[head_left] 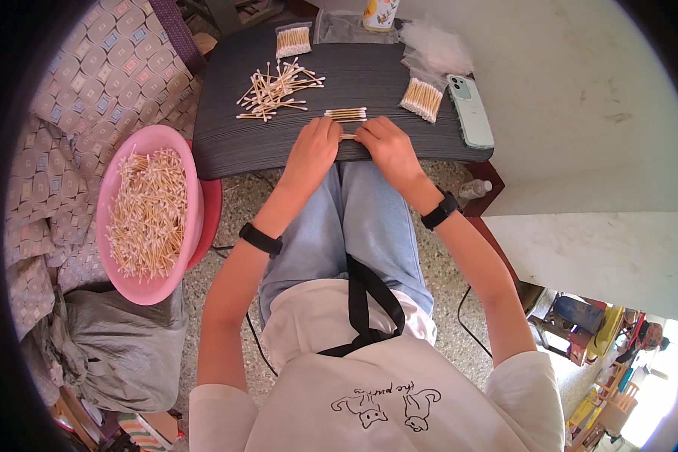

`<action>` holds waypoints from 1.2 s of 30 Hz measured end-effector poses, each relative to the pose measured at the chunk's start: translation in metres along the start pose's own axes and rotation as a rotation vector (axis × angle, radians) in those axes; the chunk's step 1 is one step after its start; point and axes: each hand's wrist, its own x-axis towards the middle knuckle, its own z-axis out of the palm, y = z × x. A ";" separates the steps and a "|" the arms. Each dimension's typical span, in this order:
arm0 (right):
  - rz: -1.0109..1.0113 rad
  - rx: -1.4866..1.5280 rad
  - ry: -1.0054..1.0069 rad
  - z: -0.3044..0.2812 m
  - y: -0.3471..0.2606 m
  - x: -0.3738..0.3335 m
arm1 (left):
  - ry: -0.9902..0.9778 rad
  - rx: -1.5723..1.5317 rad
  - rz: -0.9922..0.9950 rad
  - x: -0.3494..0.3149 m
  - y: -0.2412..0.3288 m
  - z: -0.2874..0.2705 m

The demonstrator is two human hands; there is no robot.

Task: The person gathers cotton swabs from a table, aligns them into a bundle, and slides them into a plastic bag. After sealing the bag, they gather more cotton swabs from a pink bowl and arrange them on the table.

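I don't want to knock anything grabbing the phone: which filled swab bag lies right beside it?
The right-hand bag, just left of the pale phone; the other bag lies farther off, beyond the loose swab pile.

Homelike room with patterned fabric (120, 64)

Pale-cased phone (474, 124), lens side up, right of upper centre. Printed container (380, 15) at top edge. Patterned fabric (105, 64), upper left; crumpled grey sheeting (132, 346), lower left. Small bottle (474, 189), right of centre. Pale wall (595, 113), upper right.
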 end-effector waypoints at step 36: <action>0.033 0.263 -0.235 -0.077 -0.043 -0.015 | -0.346 -1.309 -0.456 -0.024 0.016 -0.053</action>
